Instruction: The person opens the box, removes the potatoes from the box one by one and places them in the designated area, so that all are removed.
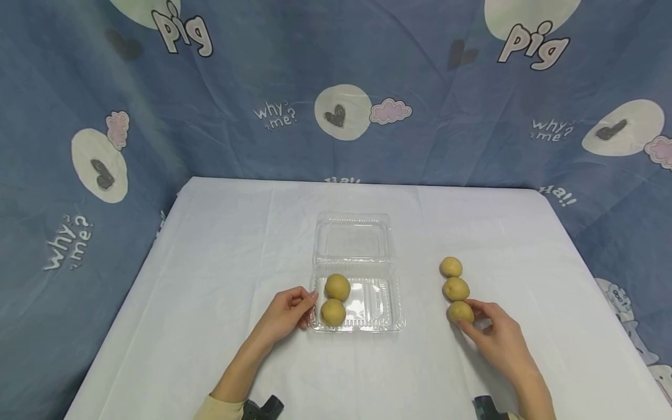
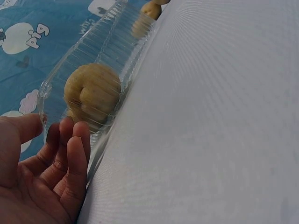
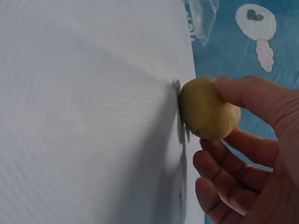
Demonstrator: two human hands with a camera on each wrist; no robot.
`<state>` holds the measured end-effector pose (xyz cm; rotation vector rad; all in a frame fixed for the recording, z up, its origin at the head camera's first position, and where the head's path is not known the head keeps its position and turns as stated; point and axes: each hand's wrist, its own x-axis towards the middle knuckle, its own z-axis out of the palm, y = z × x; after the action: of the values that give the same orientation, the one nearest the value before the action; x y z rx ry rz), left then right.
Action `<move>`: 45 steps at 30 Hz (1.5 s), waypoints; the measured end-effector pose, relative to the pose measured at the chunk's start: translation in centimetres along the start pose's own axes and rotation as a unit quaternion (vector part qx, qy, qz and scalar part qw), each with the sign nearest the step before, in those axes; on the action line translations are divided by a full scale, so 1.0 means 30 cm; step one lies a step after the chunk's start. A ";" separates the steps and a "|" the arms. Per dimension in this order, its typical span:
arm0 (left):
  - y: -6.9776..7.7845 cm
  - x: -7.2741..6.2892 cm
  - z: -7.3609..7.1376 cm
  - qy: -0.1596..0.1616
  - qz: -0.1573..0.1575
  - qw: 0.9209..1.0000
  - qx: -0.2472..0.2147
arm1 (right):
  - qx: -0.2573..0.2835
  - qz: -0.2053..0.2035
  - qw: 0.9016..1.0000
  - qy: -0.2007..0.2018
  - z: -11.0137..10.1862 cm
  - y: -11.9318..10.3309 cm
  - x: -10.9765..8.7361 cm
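A clear plastic clamshell container [image 1: 374, 303] lies open on the table, its lid [image 1: 353, 236] folded back toward the far side. Two round yellow potatoes, a far one [image 1: 338, 287] and a near one [image 1: 333, 312], sit in its left half. My left hand [image 1: 287, 314] pinches the container's left rim between thumb and fingers; the left wrist view shows a potato [image 2: 92, 93] through the wall. To the right, three potatoes stand in a line. My right hand [image 1: 496, 335] grips the nearest one [image 1: 460, 313] between thumb and fingers, and it appears to touch the table.
The other two potatoes of the line, the middle one [image 1: 455, 289] and the far one [image 1: 451, 266], lie just beyond my right hand. A white cloth [image 1: 220, 256] covers the table. Blue printed fabric [image 1: 236, 76] hangs behind and at the sides.
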<state>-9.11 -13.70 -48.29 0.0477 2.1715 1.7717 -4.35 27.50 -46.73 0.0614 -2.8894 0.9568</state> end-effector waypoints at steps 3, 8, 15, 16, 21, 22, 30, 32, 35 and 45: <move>-0.001 0.001 0.000 0.001 0.001 1.000 0.000 | 0.002 0.003 1.000 0.001 -0.003 0.003 0.000; -0.002 0.002 0.000 0.003 0.001 1.000 0.001 | -0.003 0.016 1.000 -0.001 -0.008 0.007 -0.003; -0.003 0.004 0.002 0.004 0.000 1.000 0.000 | -0.009 0.019 1.000 0.001 -0.016 0.005 -0.008; -0.004 0.004 0.002 0.005 0.000 1.000 0.001 | -0.010 0.017 1.000 0.006 -0.017 0.005 -0.008; -0.007 0.005 0.002 0.008 0.002 1.000 0.009 | -0.023 0.005 0.999 0.038 -0.024 -0.001 -0.012; -0.007 0.005 0.002 0.008 0.002 1.000 0.009 | -0.023 0.003 0.999 0.045 -0.025 -0.004 -0.013; -0.007 0.005 0.001 0.007 0.003 1.000 0.011 | -0.019 -0.040 0.995 0.094 -0.024 -0.051 -0.025; -0.007 0.006 0.002 0.009 0.002 1.000 0.012 | -0.016 -0.047 0.994 0.099 -0.025 -0.059 -0.028; -0.005 0.007 0.002 0.012 0.000 1.000 0.014 | -0.005 -0.047 0.995 0.088 -0.029 -0.072 -0.034; -0.003 0.006 0.003 0.012 -0.003 1.000 0.010 | 0.054 -0.060 0.997 -0.005 -0.007 -0.133 -0.062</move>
<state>-9.24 -13.59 -48.44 0.0249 2.2037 1.7548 -2.22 24.45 -44.41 0.2438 -2.8030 1.0925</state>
